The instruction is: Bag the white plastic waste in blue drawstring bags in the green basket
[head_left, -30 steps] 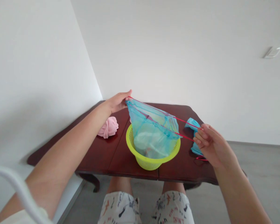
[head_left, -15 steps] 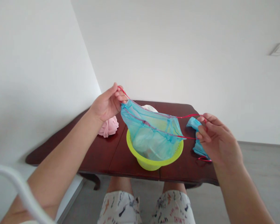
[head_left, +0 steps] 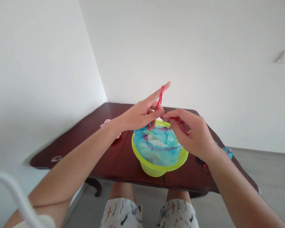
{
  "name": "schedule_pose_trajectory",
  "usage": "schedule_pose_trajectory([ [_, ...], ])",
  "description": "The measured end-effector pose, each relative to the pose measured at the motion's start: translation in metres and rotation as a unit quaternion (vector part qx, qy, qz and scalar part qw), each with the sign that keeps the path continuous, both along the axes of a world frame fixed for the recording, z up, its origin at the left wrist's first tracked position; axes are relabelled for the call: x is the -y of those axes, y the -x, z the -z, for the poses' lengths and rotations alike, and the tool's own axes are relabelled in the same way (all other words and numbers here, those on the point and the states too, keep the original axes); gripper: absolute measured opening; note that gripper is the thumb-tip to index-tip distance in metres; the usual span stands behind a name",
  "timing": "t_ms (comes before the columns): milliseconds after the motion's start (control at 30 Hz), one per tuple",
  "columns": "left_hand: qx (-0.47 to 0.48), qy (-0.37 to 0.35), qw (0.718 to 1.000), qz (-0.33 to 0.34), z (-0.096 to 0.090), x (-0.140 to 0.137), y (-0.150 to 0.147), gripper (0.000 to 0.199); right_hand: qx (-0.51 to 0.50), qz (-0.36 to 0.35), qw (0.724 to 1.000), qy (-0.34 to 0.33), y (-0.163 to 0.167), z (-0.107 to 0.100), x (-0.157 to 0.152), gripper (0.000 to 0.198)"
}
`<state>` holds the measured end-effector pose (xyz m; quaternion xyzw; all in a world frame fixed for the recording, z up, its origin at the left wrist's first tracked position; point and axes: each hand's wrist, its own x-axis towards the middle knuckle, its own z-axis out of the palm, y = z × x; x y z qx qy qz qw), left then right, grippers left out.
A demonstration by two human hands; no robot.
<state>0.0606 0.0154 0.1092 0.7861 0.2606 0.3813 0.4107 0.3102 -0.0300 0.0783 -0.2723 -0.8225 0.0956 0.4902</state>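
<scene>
A translucent blue drawstring bag (head_left: 154,155) lines the yellow-green plastic basket (head_left: 154,171), its mouth bunched below my hands. Over the raised index finger of my left hand (head_left: 144,112) loops a red drawstring (head_left: 159,99); the thumb and other fingers are curled in near it. My right hand (head_left: 192,129) meets the left thumb with its fingertips and pinches another stretch of red drawstring, which runs across its palm. Whitish contents show dimly through the blue film.
The basket stands on a dark red wooden table (head_left: 104,164). Left of it lies a pink cloth (head_left: 105,123), partly behind my left forearm. Another crumpled blue bag (head_left: 228,152) is partly hidden by my right arm. A white wall rises behind.
My hands have come together over the basket from wide apart. The bag's mouth, stretched between them before, has slackened and sunk into the basket. The left index finger now points up through the string.
</scene>
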Motion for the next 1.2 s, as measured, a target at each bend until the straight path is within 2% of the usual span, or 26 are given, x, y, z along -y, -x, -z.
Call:
schedule_pose_trajectory([
  [100, -0.057, -0.079, 0.995, -0.012, 0.006, -0.009, -0.007, 0.050, 0.035, 0.000, 0.998, -0.057, 0.007, -0.007, -0.014, 0.027],
  [200, -0.083, -0.192, 0.974, -0.089, 0.007, -0.015, -0.007, 0.024, 0.050, 0.013, 0.996, -0.078, 0.004, -0.008, -0.021, 0.028],
  [267, -0.076, -0.220, 0.963, -0.134, 0.006, -0.016, -0.005, 0.023, 0.054, 0.019, 0.994, -0.089, 0.000, -0.006, -0.021, 0.028],
  [367, -0.021, -0.195, 0.972, -0.131, 0.005, -0.018, -0.004, 0.032, 0.062, 0.018, 0.990, -0.129, -0.003, -0.004, -0.017, 0.026],
  [500, 0.048, -0.101, 0.993, -0.027, 0.003, -0.011, -0.013, 0.044, 0.107, 0.021, 0.965, -0.238, 0.001, -0.011, -0.011, 0.027],
  [600, 0.051, -0.081, 0.995, -0.008, 0.001, 0.002, -0.025, 0.041, 0.119, 0.015, 0.948, -0.295, 0.006, -0.020, -0.008, 0.027],
  [767, 0.022, -0.064, 0.997, 0.025, 0.001, 0.013, -0.032, 0.020, 0.072, -0.008, 0.951, -0.300, 0.008, -0.026, -0.013, 0.031],
  [1000, -0.101, -0.143, 0.984, 0.027, 0.007, 0.010, -0.024, 0.005, 0.087, 0.003, 0.958, -0.274, 0.010, -0.027, -0.016, 0.028],
  [1100, -0.113, -0.169, 0.979, -0.003, 0.016, 0.006, -0.026, 0.010, 0.079, 0.001, 0.957, -0.278, 0.013, -0.031, -0.012, 0.029],
  [1200, -0.132, -0.200, 0.971, -0.008, 0.027, 0.002, -0.029, 0.011, 0.076, -0.048, 0.964, -0.251, 0.017, -0.035, -0.009, 0.032],
])
